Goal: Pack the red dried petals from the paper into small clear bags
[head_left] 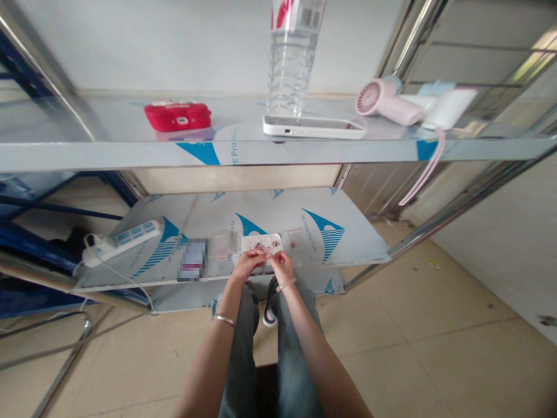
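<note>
My left hand (247, 264) and my right hand (282, 263) meet at the front edge of the lower metal shelf (348, 244), fingers pinched together over a white sheet (262, 242) with small red pieces on it. What the fingers pinch is too small to name. A clear plastic bag (221, 245) lies just left of the sheet, and a tiny red piece (293, 244) lies to its right. A bracelet sits on each wrist.
A white power strip (124, 239) with its cord lies at the lower shelf's left. On the upper shelf (108, 148) stand a red case (177, 115), a clear water bottle (290, 64), a white phone (313, 126) and a pink hair dryer (387, 101). Tiled floor spreads to the right.
</note>
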{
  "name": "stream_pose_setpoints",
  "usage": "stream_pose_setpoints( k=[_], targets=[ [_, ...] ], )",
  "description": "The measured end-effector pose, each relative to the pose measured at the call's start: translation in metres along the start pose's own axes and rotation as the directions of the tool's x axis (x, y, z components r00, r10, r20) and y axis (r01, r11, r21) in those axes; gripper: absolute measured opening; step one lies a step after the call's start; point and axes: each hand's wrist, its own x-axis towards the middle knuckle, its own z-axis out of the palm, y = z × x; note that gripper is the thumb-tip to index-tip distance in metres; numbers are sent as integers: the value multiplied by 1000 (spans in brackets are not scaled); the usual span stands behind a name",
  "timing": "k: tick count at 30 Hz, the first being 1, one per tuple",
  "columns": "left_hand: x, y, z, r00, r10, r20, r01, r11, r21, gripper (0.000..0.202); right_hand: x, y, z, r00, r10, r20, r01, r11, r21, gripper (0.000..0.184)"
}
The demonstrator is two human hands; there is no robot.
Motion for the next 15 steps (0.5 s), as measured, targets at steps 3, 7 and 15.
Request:
stream_pose_setpoints(
  k=[3,7,15],
  targets=[
    [-17,0,0,1000,26,-5,-26,999,41,30,-21,1,1,993,95,69,-100,992,80,35],
    [-32,4,-3,992,117,52,-124,977,173,29,-38,-1,0,917,271,293,-318,939,128,43],
    [-45,-2,-1,977,163,136,-204,901,384,26,-37,1,1,904,326,275,-355,933,62,39]
  ],
)
